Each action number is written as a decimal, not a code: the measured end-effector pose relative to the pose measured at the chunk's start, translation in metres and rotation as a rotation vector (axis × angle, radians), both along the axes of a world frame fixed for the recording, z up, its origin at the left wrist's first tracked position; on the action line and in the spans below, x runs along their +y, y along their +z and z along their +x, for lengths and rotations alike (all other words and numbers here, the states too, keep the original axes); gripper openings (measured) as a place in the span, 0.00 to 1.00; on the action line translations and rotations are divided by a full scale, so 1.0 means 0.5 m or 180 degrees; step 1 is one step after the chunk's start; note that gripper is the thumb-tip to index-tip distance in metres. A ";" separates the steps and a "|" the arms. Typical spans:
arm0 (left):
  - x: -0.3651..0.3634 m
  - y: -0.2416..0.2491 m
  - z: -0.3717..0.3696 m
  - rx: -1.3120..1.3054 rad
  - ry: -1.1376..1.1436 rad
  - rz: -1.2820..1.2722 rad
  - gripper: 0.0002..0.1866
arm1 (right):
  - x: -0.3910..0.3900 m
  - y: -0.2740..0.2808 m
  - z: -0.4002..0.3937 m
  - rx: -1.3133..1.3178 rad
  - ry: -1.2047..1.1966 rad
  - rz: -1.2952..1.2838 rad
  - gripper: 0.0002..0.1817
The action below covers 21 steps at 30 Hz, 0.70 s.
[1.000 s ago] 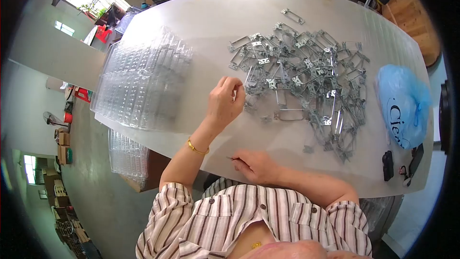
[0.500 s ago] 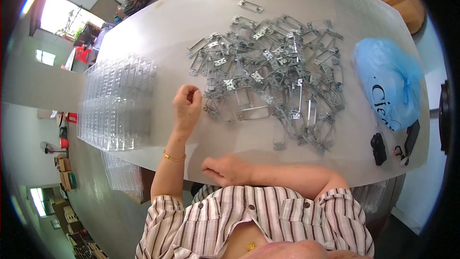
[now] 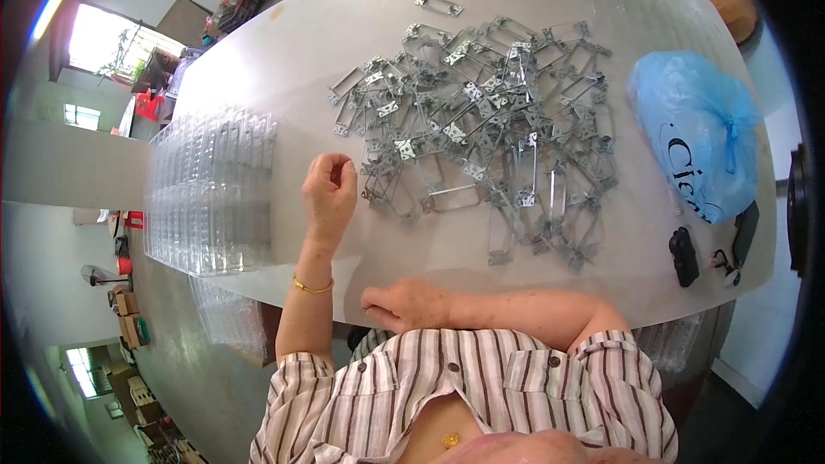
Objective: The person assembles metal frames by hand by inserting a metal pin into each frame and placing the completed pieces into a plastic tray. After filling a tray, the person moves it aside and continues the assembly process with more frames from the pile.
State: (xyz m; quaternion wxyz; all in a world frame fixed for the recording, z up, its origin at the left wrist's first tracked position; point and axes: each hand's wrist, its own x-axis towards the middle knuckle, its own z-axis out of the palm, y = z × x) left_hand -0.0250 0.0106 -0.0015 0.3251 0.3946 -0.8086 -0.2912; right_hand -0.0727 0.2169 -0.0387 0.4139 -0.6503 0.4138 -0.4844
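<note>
My left hand [image 3: 330, 193], raised over the table between the clear trays and the metal pieces, has its fingers curled inward and nothing visible in them. Near the table's front edge, my right hand [image 3: 404, 303] rests in a loose fist, with no object showing. A large tangled heap of metal brackets [image 3: 481, 112], flat perforated ends joined by thin rods, spreads to the right of my left hand. Neither hand appears to touch it. One bracket [image 3: 439, 5] lies apart behind the heap. Stacked clear plastic trays [image 3: 210, 193] stand left of my left hand.
A tied blue plastic bag [image 3: 696, 137] sits at the table's right side. In front of it lie a black object [image 3: 683, 256] and a small item with a cord [image 3: 731, 277]. More clear trays [image 3: 228, 314] stand lower, beyond the front left edge.
The view has shifted slightly. My left hand has turned a little, with its curled fingers and thumb showing differently. My right hand rests in the same place.
</note>
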 end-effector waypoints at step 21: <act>0.060 0.045 -0.065 -0.0321 -0.0817 -0.1289 0.08 | -0.003 0.002 -0.005 0.0286 0.0135 0.0099 0.07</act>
